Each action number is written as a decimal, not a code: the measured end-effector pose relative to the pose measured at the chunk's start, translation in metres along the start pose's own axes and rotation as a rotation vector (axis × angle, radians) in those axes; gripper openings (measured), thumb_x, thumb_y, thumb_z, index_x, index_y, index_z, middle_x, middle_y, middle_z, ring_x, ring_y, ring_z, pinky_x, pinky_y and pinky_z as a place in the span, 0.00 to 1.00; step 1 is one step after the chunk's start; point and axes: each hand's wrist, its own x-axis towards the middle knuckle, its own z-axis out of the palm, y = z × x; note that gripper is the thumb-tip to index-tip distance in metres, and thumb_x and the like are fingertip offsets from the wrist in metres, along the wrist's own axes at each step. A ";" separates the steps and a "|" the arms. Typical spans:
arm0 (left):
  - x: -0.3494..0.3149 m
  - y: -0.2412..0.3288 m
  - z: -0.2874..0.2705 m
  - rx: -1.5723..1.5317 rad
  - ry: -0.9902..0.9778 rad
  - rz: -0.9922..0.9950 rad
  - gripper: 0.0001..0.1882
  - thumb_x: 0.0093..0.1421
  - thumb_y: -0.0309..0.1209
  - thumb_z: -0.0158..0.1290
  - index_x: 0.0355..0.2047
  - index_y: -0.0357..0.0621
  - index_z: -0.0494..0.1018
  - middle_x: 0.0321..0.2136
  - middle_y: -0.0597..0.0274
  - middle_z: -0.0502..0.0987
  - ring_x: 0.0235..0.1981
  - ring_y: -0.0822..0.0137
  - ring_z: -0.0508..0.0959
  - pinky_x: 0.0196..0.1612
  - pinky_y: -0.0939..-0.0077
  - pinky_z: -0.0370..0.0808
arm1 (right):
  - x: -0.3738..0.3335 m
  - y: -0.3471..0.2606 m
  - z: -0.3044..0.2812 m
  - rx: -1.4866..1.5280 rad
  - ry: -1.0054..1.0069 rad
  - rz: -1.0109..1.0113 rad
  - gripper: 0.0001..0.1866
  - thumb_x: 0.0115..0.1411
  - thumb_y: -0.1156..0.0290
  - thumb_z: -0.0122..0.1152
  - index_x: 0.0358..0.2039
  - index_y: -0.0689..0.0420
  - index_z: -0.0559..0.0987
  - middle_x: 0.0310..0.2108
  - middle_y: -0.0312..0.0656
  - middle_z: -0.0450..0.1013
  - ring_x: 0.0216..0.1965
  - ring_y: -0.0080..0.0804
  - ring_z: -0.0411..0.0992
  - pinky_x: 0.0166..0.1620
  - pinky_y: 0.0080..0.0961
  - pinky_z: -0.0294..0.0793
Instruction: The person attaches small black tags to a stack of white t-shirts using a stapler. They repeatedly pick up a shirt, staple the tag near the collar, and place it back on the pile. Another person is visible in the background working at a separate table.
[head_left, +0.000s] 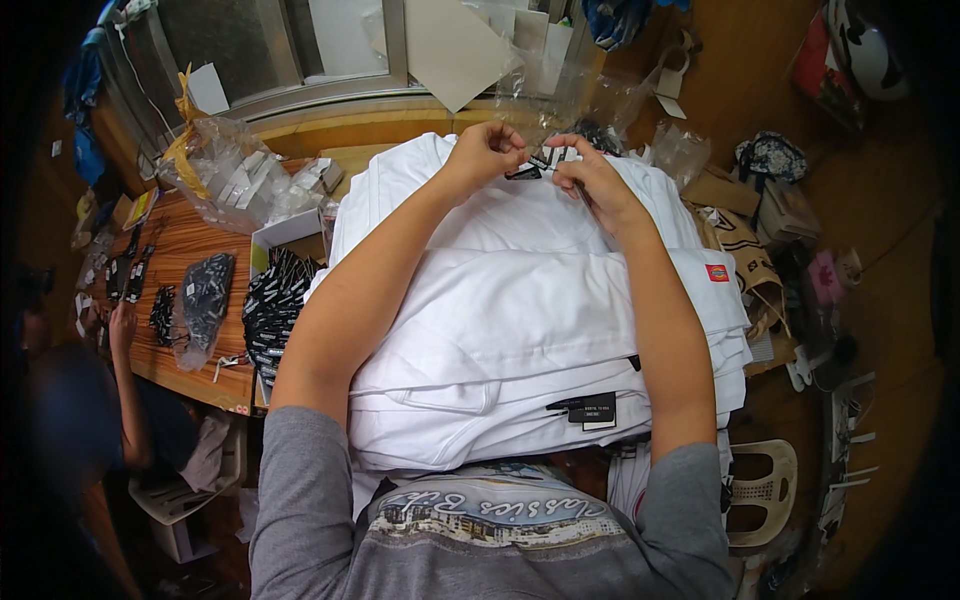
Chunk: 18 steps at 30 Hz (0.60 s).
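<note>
At far left, one co-worker's hand (122, 322) is near black tags on the wooden table (195, 235). One filled bag (206, 290) of dark pieces lies to its right. Wood grain shows around the bag, and a strip of open room runs back toward one larger clear bag (245, 185) holding white pieces. The table's front edge curves in below. Next comes one box (285, 230), with a heap of black tags (277, 305) too dense to count, close against the left edge of the shirts.

The white shirts (510, 300) fill the middle in a thick stack, too many layers to count; the near edge comes close to the wearer's body. The left hand (487, 158) is at the back of the stack, thumb and fingertips drawn together, beside a dark neck label (524, 173); I cannot tell whether they grip it. The right hand (597, 180), fingers bent, faces it across a narrow gap; something slim and dark shows under its palm, its grip unclear. The two hands are apart. On the near edge hangs one black tag (592, 408) with a white piece below it.

The stack's right edge carries one red patch (717, 273). Further right are one beige chair (765, 490) and, above, one helmet (865, 50).
</note>
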 end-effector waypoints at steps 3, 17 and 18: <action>-0.001 0.000 0.002 0.069 0.069 0.103 0.07 0.48 0.25 0.51 0.27 0.37 0.66 0.22 0.65 0.70 0.22 0.75 0.69 0.27 0.82 0.68 | -0.004 -0.011 -0.005 -0.027 -0.047 -0.077 0.20 0.44 0.75 0.52 0.40 0.56 0.63 0.19 0.28 0.59 0.21 0.14 0.55 0.24 0.10 0.54; -0.015 -0.008 -0.109 1.236 0.241 -0.555 0.16 0.47 0.23 0.40 0.38 0.36 0.67 0.37 0.46 0.69 0.43 0.52 0.67 0.45 0.62 0.62 | -0.007 -0.039 -0.017 0.454 -0.351 -0.159 0.33 0.42 0.84 0.46 0.52 0.59 0.52 0.37 0.57 0.64 0.41 0.51 0.64 0.42 0.39 0.69; -0.017 -0.016 -0.120 1.267 0.130 -0.571 0.16 0.46 0.22 0.40 0.37 0.35 0.68 0.38 0.45 0.69 0.43 0.52 0.67 0.44 0.64 0.64 | -0.006 -0.038 -0.016 0.473 -0.360 -0.160 0.33 0.43 0.83 0.46 0.52 0.58 0.52 0.37 0.57 0.63 0.41 0.52 0.64 0.42 0.40 0.69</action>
